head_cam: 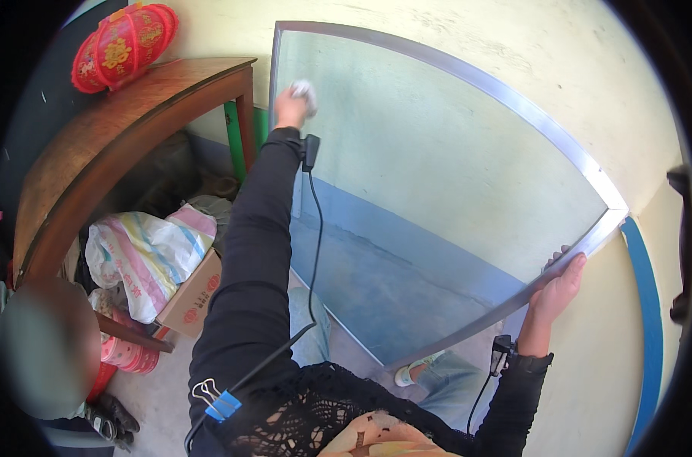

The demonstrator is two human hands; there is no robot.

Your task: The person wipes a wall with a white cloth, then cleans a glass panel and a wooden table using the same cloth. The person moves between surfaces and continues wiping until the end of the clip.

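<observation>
A framed glass panel stands tilted in front of me, with a silver metal frame around clear glass. At its upper left edge, my left hand holds a crumpled white cloth on or close to the glass; exact contact is hard to tell. Lower down on the opposite side, my right hand grips the frame, thumb on the near face and fingertips showing through the glass behind it. The wall and floor show through the pane.
To the left is a wooden table bearing a red lantern. Under it lie a striped plastic bag and a cardboard box. A blurred person is at lower left. A black cable runs along my left arm.
</observation>
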